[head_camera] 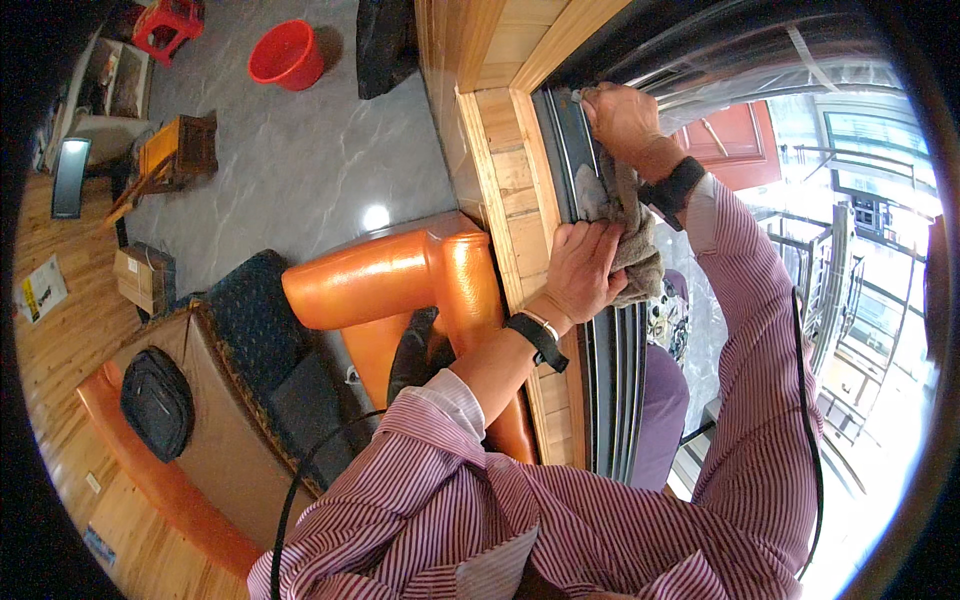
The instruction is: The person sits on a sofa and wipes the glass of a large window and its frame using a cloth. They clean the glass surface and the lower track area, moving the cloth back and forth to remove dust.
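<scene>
A grey-brown cloth (pixel 636 259) lies bunched along the black metal sliding frame (pixel 566 150) beside a wooden sill. My left hand (pixel 583 268) is closed on the cloth's near left side, its fingertips against the frame. Farther up the frame, my right hand (pixel 624 124) grips the upper part of the cloth, with its fingertips down at the track. A patch of pale grey cloth shows between the two hands. Parallel black rails (pixel 616 390) run down from beneath the cloth.
The wooden frame (pixel 517 187) borders the rails, with an orange leather sofa arm (pixel 367 277) close on the left. Beyond stand a red bucket (pixel 286 56) and a red stool (pixel 171 30). A black bag (pixel 156 403) rests on the sofa. To the right are a purple trouser leg (pixel 658 427) and metal racks (pixel 832 285).
</scene>
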`<state>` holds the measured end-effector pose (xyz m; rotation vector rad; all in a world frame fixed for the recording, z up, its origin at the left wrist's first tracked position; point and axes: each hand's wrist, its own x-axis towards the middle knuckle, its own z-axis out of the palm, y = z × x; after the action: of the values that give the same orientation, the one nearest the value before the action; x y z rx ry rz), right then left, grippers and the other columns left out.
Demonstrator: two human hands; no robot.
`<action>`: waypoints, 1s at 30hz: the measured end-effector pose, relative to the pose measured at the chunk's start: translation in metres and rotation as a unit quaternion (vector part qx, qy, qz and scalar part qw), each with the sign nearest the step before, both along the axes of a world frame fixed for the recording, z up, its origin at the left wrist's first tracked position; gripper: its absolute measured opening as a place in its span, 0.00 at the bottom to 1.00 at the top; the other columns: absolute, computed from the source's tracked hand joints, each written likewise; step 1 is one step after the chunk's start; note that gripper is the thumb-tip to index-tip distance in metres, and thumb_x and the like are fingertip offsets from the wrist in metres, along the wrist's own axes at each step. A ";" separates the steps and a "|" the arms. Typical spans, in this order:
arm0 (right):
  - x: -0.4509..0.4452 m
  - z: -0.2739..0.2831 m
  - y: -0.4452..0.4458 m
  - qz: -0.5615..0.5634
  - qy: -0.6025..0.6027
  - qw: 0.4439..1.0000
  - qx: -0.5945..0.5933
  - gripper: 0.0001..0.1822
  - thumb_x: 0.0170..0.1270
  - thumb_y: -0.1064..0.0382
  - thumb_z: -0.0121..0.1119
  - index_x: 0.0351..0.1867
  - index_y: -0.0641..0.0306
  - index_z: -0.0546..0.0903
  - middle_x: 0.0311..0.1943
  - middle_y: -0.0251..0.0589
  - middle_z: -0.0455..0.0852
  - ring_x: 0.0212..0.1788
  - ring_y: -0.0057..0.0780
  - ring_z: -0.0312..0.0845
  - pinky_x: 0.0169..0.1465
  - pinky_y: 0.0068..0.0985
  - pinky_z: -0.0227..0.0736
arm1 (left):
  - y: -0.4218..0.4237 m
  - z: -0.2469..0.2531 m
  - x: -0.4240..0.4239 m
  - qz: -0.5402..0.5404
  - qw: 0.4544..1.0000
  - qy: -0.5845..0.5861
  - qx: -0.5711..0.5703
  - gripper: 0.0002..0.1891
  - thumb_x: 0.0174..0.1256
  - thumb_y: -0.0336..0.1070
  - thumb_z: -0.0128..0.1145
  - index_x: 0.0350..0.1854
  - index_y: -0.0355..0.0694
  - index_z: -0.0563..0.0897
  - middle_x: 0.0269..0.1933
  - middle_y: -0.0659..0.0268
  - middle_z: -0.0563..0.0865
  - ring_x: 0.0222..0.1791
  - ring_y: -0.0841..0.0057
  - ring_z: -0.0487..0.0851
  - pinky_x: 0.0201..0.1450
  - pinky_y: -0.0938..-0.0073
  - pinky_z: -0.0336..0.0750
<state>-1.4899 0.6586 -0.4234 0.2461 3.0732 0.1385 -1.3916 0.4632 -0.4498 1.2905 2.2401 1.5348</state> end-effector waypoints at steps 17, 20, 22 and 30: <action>0.193 0.023 -0.059 -0.053 -0.164 0.976 -0.136 0.11 0.61 0.56 0.58 0.44 0.46 0.86 0.24 0.48 0.83 0.28 0.49 0.82 0.30 0.42 0.75 | -0.072 0.039 0.071 -0.263 0.963 -0.057 0.014 0.30 0.47 0.41 0.63 0.54 0.33 0.73 0.46 0.54 0.79 0.49 0.56 0.75 0.54 0.56 0.68; 0.200 0.024 -0.062 -0.075 -0.051 0.976 -0.200 0.09 0.61 0.57 0.58 0.28 0.55 0.84 0.19 0.50 0.79 0.21 0.48 0.77 0.25 0.39 0.71 | -0.084 0.032 0.074 -0.262 0.962 -0.075 0.016 0.30 0.47 0.41 0.63 0.54 0.33 0.73 0.46 0.53 0.78 0.49 0.55 0.75 0.54 0.56 0.69; 0.179 0.022 -0.054 -0.127 0.067 0.975 -0.172 0.16 0.62 0.57 0.57 0.18 0.64 0.79 0.13 0.52 0.72 0.14 0.46 0.69 0.21 0.37 0.65 | -0.088 0.029 0.078 -0.244 0.966 -0.082 0.025 0.29 0.48 0.40 0.62 0.54 0.33 0.73 0.46 0.52 0.78 0.49 0.55 0.75 0.54 0.57 0.69; 0.120 -0.006 -0.039 -0.207 0.032 0.971 -0.118 0.14 0.62 0.52 0.52 0.31 0.55 0.86 0.28 0.53 0.84 0.33 0.54 0.81 0.35 0.45 0.76 | -0.070 0.016 0.051 -0.174 0.983 -0.045 0.037 0.27 0.48 0.40 0.61 0.52 0.33 0.73 0.45 0.54 0.78 0.49 0.56 0.75 0.54 0.57 0.69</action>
<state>-1.3694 0.6192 -0.4295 0.8772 2.9773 -0.2559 -1.3403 0.3930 -0.4341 1.5031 1.8010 1.5193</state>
